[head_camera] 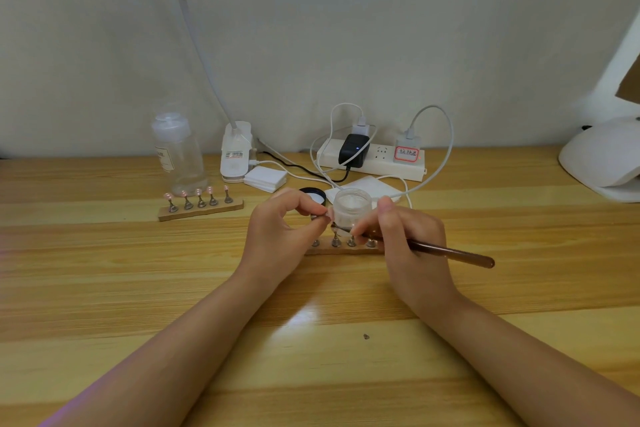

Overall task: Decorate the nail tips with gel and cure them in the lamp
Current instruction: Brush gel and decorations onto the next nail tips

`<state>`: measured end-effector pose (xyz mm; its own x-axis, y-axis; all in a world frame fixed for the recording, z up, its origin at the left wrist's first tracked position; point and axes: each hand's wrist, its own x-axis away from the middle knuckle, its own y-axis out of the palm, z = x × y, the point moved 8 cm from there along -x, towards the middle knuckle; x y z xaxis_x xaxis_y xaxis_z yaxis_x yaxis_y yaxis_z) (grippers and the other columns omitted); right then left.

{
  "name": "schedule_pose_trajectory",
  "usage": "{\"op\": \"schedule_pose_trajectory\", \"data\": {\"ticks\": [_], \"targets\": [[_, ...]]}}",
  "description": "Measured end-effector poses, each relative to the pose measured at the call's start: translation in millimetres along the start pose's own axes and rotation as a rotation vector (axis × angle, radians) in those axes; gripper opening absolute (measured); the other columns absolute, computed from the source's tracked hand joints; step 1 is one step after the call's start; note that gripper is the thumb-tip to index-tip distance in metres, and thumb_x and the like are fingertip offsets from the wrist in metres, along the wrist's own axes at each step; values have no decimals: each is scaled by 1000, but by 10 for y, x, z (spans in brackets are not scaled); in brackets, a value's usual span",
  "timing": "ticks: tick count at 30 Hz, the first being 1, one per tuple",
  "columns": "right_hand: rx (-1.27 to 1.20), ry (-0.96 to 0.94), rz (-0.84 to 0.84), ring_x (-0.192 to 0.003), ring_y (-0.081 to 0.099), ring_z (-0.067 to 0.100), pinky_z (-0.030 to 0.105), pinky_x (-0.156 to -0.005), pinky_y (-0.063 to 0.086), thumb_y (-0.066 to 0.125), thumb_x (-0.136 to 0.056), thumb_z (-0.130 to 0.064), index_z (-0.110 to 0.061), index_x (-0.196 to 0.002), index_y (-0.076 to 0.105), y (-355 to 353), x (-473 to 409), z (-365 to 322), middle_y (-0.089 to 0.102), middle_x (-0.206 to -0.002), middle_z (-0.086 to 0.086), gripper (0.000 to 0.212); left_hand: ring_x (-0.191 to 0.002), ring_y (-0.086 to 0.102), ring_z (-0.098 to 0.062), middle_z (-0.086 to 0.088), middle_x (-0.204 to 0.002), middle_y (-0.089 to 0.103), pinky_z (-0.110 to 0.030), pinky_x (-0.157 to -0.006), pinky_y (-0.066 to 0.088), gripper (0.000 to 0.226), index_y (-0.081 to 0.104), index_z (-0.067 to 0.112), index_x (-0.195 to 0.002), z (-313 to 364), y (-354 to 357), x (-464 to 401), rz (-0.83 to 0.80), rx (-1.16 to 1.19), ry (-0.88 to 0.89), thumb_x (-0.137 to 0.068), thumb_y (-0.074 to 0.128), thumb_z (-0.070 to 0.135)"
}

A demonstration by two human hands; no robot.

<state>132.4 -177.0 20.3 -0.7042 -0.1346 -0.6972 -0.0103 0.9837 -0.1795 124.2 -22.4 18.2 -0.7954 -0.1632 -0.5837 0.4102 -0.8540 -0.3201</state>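
Observation:
My left hand point(284, 229) pinches a small nail tip on its metal stand point(323, 217) between thumb and fingers, lifted just above a wooden holder strip point(343, 250) that carries other metal stands. My right hand point(401, 236) holds a brown brush point(450, 251) like a pen, its tip touching the pinched nail tip. An open clear gel jar point(353, 206) stands right behind the hands, with its black lid point(313, 193) to the left. A second wooden strip point(201, 209) with several pink nail tips sits to the left. The white curing lamp point(602, 163) is at the far right edge.
A clear pump bottle point(178, 156), a clip desk lamp base point(235, 156), a stack of white pads point(265, 178) and a power strip point(374, 159) with plugs and cables line the back of the wooden table point(138, 288). A small dark speck point(366, 336) lies near me.

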Motion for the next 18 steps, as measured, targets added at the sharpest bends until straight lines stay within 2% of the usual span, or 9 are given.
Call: {"op": "schedule_pose_trajectory", "data": {"ticks": [4, 9, 12, 15, 18], "targets": [[-32, 14, 19, -58, 62, 8, 22, -58, 47, 34, -92, -36, -20, -63, 65, -19, -6, 14, 63, -58, -5, 46, -77, 59, -15, -4, -76, 64, -8, -72, 41, 20, 62, 19, -70, 2, -6, -9, 1, 0, -9, -73, 72, 2], [0, -35, 16, -60, 55, 0, 11, -58, 39, 34, -94, -30, -12, -71, 66, -16, -21, -47, 62, -64, -6, 43, -77, 58, -17, -6, -76, 64, -14, -72, 43, 16, 64, 15, -71, 12, -4, -5, -8, 1, -13, -73, 72, 2], [26, -2, -16, -61, 56, 1, 13, -58, 40, 36, -93, -35, -15, -74, 67, 15, -20, -14, 62, -69, -7, 42, -76, 58, -17, -7, -76, 64, -17, -72, 44, 15, 64, 13, -71, 7, 5, -10, -12, -4, -14, -73, 72, 1], [22, 38, -18, -68, 62, 6, 18, -61, 45, 37, -92, -39, -22, -72, 67, 23, -14, 14, 66, -72, -8, 40, -75, 59, -17, -6, -75, 65, -13, -71, 43, 17, 64, 14, -70, 6, -6, -15, 0, -3, -11, -72, 73, -1], [-8, 38, -7, -62, 61, 5, 19, -58, 45, 37, -92, -39, -24, -68, 67, 21, -13, -13, 66, -66, -2, 41, -76, 59, -17, -7, -76, 65, -14, -72, 43, 14, 65, 9, -72, 5, -7, -19, -1, -5, -18, -72, 73, -2]]}}
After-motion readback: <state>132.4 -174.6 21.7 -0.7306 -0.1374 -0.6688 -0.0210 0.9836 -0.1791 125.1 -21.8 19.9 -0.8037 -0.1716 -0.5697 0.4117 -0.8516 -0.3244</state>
